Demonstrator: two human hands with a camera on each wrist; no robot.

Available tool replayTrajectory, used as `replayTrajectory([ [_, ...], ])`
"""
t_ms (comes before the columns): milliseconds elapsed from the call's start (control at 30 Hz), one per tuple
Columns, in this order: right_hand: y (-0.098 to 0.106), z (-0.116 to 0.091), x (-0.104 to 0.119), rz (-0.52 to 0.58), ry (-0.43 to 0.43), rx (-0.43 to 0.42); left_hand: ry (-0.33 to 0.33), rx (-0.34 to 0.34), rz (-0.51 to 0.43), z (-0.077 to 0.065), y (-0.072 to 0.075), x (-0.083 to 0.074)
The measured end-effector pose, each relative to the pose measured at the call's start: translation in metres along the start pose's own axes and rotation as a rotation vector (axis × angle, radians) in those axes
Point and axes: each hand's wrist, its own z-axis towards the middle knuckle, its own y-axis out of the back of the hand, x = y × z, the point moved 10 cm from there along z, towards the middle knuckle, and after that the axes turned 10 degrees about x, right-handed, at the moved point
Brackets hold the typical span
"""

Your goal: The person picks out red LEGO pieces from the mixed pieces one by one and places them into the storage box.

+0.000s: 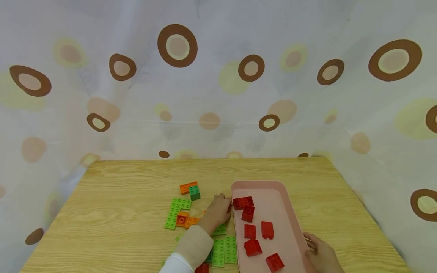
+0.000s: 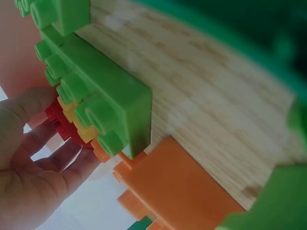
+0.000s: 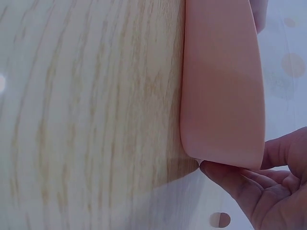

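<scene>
My left hand (image 1: 216,213) reaches to the left side of the pink tray (image 1: 295,223). In the left wrist view its thumb and fingers close round a red brick (image 2: 67,125), seen past a green brick (image 2: 103,86) and a small yellow one (image 2: 72,112). From the head view that red brick is mostly hidden behind the fingers. My right hand (image 1: 322,254) holds the tray's right side; the right wrist view has its thumb and fingers gripping the tray wall (image 3: 223,86) near a corner. Several red bricks (image 1: 267,229) lie scattered inside the tray.
Left of the tray lie green plates (image 1: 218,252), orange bricks (image 1: 182,218) and a dark green brick (image 1: 194,192) on the wooden table (image 1: 119,212). Another red brick (image 1: 202,268) lies by the left sleeve. A dotted curtain (image 1: 211,94) stands behind the table.
</scene>
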Motion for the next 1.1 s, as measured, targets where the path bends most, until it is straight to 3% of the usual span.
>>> replayTrajectory([
  [267, -0.001, -0.002, 0.0, 0.001, 0.012, -0.031, 0.013, 0.013, 0.002, 0.0, -0.002, 0.002],
  [633, 0.001, -0.002, 0.003, -0.01, 0.022, -0.042, 0.016, 0.026, -0.005, -0.002, 0.005, 0.006],
  [933, -0.001, 0.0, -0.003, 0.015, -0.016, -0.009, -0.062, -0.047, 0.027, -0.009, 0.031, -0.006],
  [1100, -0.002, 0.0, -0.004, 0.016, -0.022, -0.005, -0.079, -0.048, 0.045, -0.012, 0.04, -0.014],
])
